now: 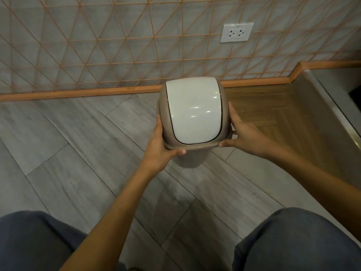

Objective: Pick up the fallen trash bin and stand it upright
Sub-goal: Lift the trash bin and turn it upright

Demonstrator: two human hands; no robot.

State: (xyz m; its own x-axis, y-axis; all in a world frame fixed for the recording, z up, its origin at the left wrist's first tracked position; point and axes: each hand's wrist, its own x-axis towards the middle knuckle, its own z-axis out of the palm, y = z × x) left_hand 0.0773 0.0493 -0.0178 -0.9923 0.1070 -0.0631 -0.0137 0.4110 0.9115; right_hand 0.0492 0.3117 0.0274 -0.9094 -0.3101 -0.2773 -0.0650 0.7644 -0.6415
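The trash bin [193, 112] is a small beige plastic bin with a glossy white swing lid, seen from above with the lid facing me, close to the wall. My left hand [159, 147] grips its left rim, thumb hooked under the front edge. My right hand [242, 133] holds the right rim, fingers along the side and thumb at the front corner. The bin's body is hidden below the lid, so I cannot tell whether its base touches the floor.
Grey plank floor [78, 153] lies all around. A patterned wall with an orange baseboard [97, 92] stands just behind the bin, with a white power socket [237, 32] above. A wooden floor section [263, 106] and a raised ledge [332, 106] sit to the right. My knees [39, 241] frame the bottom.
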